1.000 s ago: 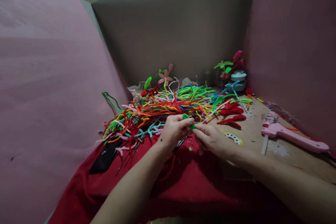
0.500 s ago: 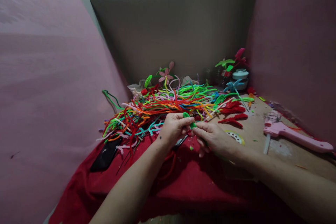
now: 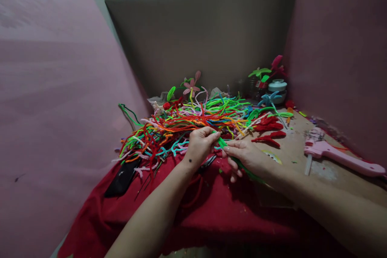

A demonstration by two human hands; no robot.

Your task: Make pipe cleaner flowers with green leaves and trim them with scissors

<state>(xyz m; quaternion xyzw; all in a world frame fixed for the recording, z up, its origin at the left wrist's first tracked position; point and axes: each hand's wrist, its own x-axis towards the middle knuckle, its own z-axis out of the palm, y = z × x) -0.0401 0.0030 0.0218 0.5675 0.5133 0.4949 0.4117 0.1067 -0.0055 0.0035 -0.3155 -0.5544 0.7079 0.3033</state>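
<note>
Both hands meet over the red cloth (image 3: pixel 211 209) at the table's near edge. The left hand (image 3: pixel 199 145) pinches the upper end of a green pipe cleaner (image 3: pixel 223 143) in its fingers, and the right hand (image 3: pixel 246 157) grips it lower down. Just behind lies the tangled heap of coloured pipe cleaners (image 3: pixel 187 123); a pink glue gun (image 3: pixel 335 155) rests well to the right.

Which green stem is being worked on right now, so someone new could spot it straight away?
Start at the big tangled heap of coloured craft stems on the red cloth. Just in front of it, the left hand and right hand meet. The green stem is pinched between them and runs under the right palm, the only one lifted clear of the heap.
</note>
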